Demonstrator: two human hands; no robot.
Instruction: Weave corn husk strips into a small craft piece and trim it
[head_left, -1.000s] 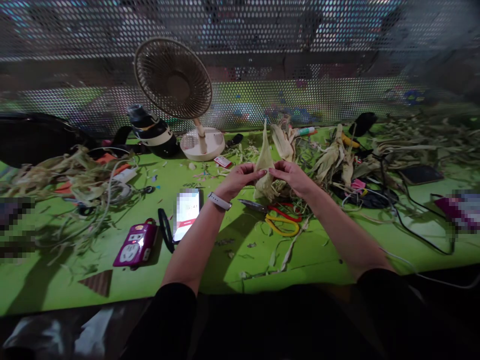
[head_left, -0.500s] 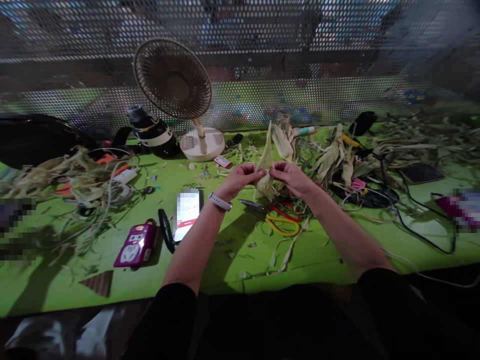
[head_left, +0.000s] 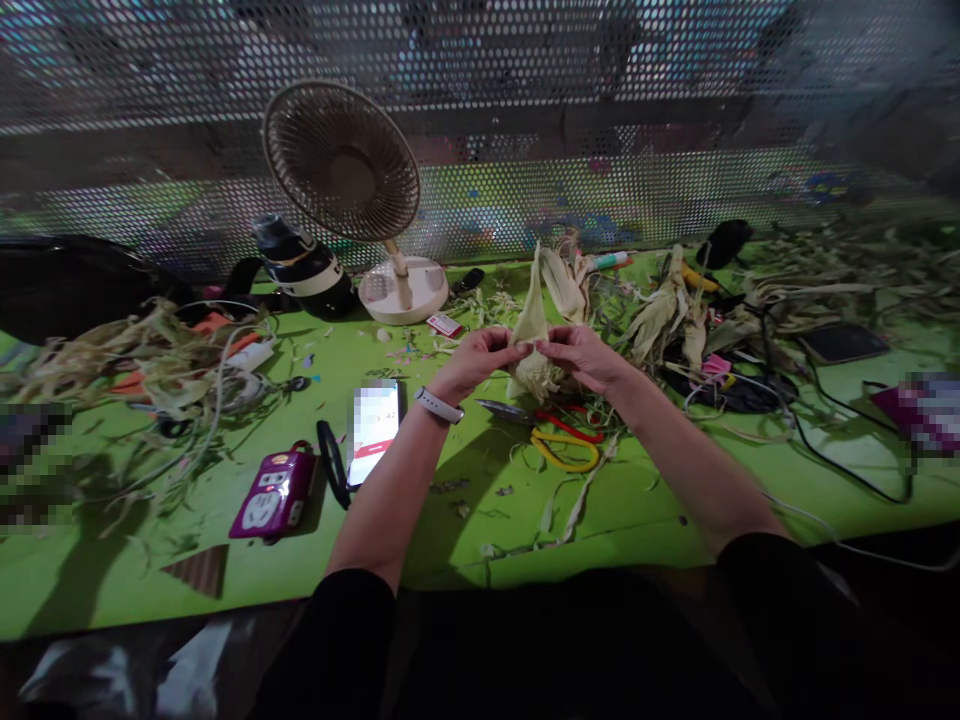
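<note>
Left hand and right hand pinch one pale corn husk between thumbs and fingers, the thumb tips close together. It stands directly between them, neither hand clearly nearer, over the green worktop. Its long axis runs across the line joining the hands, with the narrow tip pointing up and away from the person. Whether the bunched part below the thumbs belongs to it is hard to tell.
</note>
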